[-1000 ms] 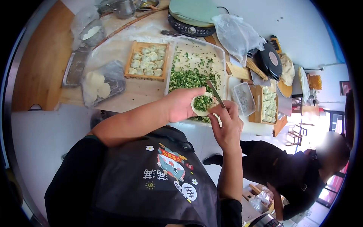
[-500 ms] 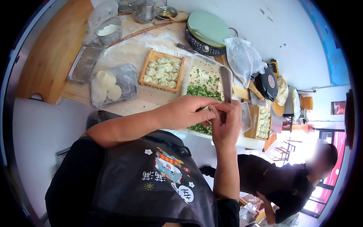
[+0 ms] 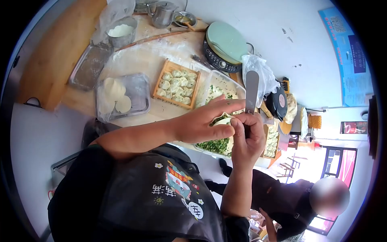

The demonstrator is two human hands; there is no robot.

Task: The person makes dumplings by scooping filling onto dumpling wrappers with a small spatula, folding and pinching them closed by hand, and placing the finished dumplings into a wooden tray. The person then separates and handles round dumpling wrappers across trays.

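Observation:
My left hand [image 3: 205,121] cradles a dough wrapper [image 3: 224,119] with green filling inside, its edge partly folded over. At its right side, the thumb and finger of my right hand [image 3: 249,131] pinch the wrapper. A flat metal spatula [image 3: 252,90] is also held in my right hand, its blade pointing up. Beneath both hands lies the clear tub of chopped green filling [image 3: 215,145], partly covered by them. To its left, a wooden tray [image 3: 156,92] holds several finished dumplings [image 3: 176,83]. Round wrappers [image 3: 117,94] sit in a plastic-covered tray further left.
A green-lidded round appliance [image 3: 227,42] stands at the back beside a plastic bag [image 3: 260,74]. A metal bowl of flour [image 3: 121,31] and a metal pot [image 3: 163,15] are at the back left. Another dumpling tray [image 3: 271,141] is at right, near a co-worker [image 3: 278,197].
The open wrapper has been partly folded over its filling. The spatula, earlier dipped toward the filling, now points up. The view has shifted, and the hands sit a little lower.

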